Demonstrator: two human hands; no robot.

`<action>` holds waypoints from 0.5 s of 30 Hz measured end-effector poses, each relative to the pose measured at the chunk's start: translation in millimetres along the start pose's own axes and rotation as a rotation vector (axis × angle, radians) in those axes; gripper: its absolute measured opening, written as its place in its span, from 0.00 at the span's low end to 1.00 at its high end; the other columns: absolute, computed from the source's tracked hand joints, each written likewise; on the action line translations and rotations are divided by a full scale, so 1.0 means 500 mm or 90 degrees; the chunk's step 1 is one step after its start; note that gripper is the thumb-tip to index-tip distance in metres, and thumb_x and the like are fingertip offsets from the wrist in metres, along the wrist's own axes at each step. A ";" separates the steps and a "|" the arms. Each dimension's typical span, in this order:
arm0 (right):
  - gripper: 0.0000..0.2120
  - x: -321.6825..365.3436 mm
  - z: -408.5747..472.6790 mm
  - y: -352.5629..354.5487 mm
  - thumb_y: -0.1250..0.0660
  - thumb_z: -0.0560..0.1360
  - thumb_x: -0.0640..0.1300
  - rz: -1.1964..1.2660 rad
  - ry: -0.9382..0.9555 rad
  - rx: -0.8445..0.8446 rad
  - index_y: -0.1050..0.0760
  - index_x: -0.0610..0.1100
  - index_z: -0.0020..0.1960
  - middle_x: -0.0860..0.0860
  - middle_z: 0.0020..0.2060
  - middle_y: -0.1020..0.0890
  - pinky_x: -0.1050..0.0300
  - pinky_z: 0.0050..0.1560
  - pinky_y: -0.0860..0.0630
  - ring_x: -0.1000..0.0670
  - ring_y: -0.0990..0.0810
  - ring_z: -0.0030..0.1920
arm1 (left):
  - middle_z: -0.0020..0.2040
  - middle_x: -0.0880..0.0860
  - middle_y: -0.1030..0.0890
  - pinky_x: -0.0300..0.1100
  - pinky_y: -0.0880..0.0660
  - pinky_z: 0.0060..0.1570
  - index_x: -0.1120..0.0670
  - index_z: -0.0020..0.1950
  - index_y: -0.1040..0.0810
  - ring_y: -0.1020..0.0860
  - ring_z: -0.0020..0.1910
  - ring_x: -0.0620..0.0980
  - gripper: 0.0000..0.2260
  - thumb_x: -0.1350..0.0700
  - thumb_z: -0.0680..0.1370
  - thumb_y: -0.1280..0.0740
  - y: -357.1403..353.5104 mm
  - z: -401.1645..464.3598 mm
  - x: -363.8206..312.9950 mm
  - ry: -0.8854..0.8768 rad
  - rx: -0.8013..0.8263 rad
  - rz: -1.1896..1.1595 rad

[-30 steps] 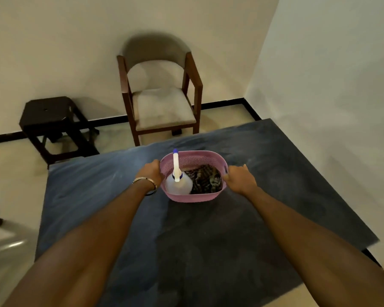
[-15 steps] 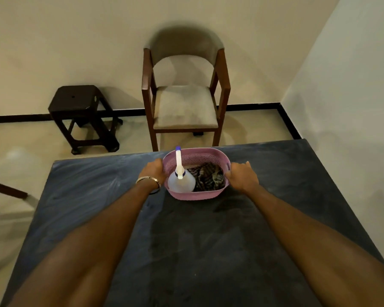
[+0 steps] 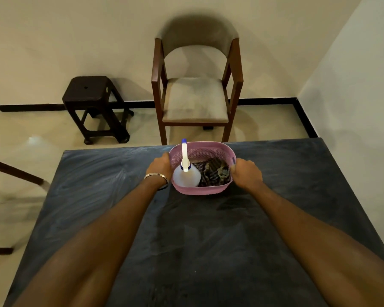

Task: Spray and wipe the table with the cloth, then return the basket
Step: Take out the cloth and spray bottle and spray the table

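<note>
A pink plastic basket (image 3: 205,189) is near the far edge of the dark blue-grey table (image 3: 98,191). Inside it stands a translucent spray bottle (image 3: 185,179) with a white and blue nozzle, on the left. A dark patterned cloth (image 3: 213,173) lies crumpled beside the bottle, on the right. My left hand (image 3: 161,167) grips the basket's left end, a metal bangle on its wrist. My right hand (image 3: 246,173) grips the right end, fingers curled over the rim. Whether the basket touches the table cannot be told.
Behind the table's far edge stands a wooden armchair (image 3: 195,100) with a beige seat. A dark stool (image 3: 95,107) is to its left by the wall. A white wall runs close along the table's right side. A dark bar (image 3: 16,171) crosses the floor at left.
The view has swung so that the chair and table edge face me squarely. The basket, held in both hands, now lies closer to the table's far edge.
</note>
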State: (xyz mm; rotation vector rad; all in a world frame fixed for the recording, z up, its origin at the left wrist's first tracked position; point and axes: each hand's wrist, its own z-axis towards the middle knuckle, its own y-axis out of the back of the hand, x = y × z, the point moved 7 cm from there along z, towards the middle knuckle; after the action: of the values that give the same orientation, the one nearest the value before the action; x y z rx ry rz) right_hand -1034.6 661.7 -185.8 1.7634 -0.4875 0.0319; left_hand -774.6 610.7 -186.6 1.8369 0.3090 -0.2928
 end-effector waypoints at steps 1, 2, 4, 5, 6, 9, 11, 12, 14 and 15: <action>0.15 0.005 0.000 0.009 0.42 0.82 0.48 -0.023 0.012 -0.029 0.26 0.38 0.61 0.41 0.53 0.18 0.44 0.63 0.27 0.42 0.20 0.54 | 0.64 0.60 0.24 0.51 0.26 0.59 0.56 0.73 0.38 0.23 0.60 0.60 0.24 0.53 0.80 0.37 -0.003 -0.004 0.000 0.002 0.006 -0.027; 0.18 0.010 -0.002 0.021 0.40 0.81 0.49 -0.036 0.033 -0.085 0.28 0.37 0.64 0.40 0.58 0.20 0.44 0.67 0.30 0.42 0.22 0.59 | 0.68 0.60 0.27 0.51 0.28 0.62 0.57 0.76 0.43 0.26 0.64 0.60 0.27 0.54 0.80 0.36 -0.007 -0.008 -0.001 0.000 0.015 -0.064; 0.22 0.032 -0.015 0.049 0.36 0.79 0.49 0.000 0.094 -0.202 0.30 0.38 0.69 0.40 0.62 0.23 0.46 0.67 0.28 0.43 0.24 0.63 | 0.75 0.60 0.38 0.53 0.39 0.71 0.58 0.77 0.48 0.38 0.74 0.60 0.34 0.58 0.77 0.34 -0.006 -0.019 -0.007 -0.041 0.005 -0.085; 0.22 0.049 -0.022 0.055 0.35 0.77 0.48 0.030 0.132 -0.228 0.30 0.40 0.68 0.42 0.61 0.22 0.48 0.63 0.25 0.45 0.23 0.60 | 0.77 0.60 0.43 0.55 0.46 0.73 0.57 0.78 0.50 0.45 0.76 0.59 0.37 0.57 0.75 0.32 -0.007 -0.024 -0.012 -0.077 0.000 -0.051; 0.21 0.070 -0.025 0.055 0.34 0.77 0.48 0.051 0.170 -0.223 0.30 0.41 0.67 0.44 0.59 0.22 0.50 0.59 0.23 0.47 0.22 0.57 | 0.78 0.59 0.47 0.56 0.52 0.74 0.56 0.78 0.51 0.51 0.77 0.60 0.40 0.56 0.73 0.31 -0.010 -0.028 -0.017 -0.114 0.003 -0.013; 0.24 0.113 -0.005 0.002 0.29 0.74 0.49 0.024 0.171 -0.039 0.30 0.45 0.67 0.47 0.62 0.23 0.51 0.57 0.22 0.48 0.23 0.60 | 0.79 0.57 0.52 0.58 0.60 0.73 0.52 0.78 0.51 0.58 0.77 0.60 0.44 0.51 0.70 0.28 -0.022 -0.038 -0.033 -0.182 0.023 0.018; 0.35 0.119 0.019 -0.053 0.26 0.71 0.52 -0.033 0.126 0.082 0.35 0.44 0.72 0.44 0.69 0.28 0.47 0.65 0.26 0.45 0.28 0.68 | 0.79 0.55 0.51 0.58 0.62 0.73 0.52 0.79 0.51 0.58 0.77 0.60 0.43 0.46 0.72 0.29 -0.024 -0.042 -0.046 -0.202 -0.004 0.009; 0.41 0.119 0.029 -0.079 0.25 0.69 0.54 -0.065 0.113 0.123 0.39 0.43 0.75 0.43 0.72 0.32 0.46 0.69 0.31 0.43 0.32 0.72 | 0.79 0.55 0.50 0.58 0.62 0.73 0.52 0.78 0.50 0.58 0.77 0.60 0.42 0.43 0.73 0.30 -0.024 -0.042 -0.052 -0.205 -0.026 0.007; 0.51 0.114 0.047 -0.122 0.24 0.68 0.58 -0.101 0.085 0.182 0.47 0.43 0.79 0.41 0.77 0.40 0.43 0.74 0.38 0.40 0.40 0.76 | 0.79 0.53 0.46 0.60 0.61 0.73 0.51 0.78 0.47 0.56 0.77 0.60 0.40 0.40 0.73 0.32 -0.031 -0.039 -0.058 -0.193 -0.055 -0.010; 0.53 0.111 0.057 -0.138 0.24 0.67 0.60 -0.112 0.076 0.200 0.49 0.43 0.80 0.41 0.77 0.42 0.42 0.75 0.40 0.39 0.42 0.77 | 0.78 0.53 0.43 0.61 0.60 0.73 0.51 0.77 0.44 0.54 0.78 0.60 0.38 0.40 0.73 0.32 -0.035 -0.036 -0.057 -0.180 -0.061 -0.026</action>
State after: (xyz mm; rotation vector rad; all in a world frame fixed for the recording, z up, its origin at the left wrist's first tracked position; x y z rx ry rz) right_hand -967.4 629.6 -241.7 2.0926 -0.2484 0.0936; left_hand -806.9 631.3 -187.3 1.6704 0.1611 -0.5508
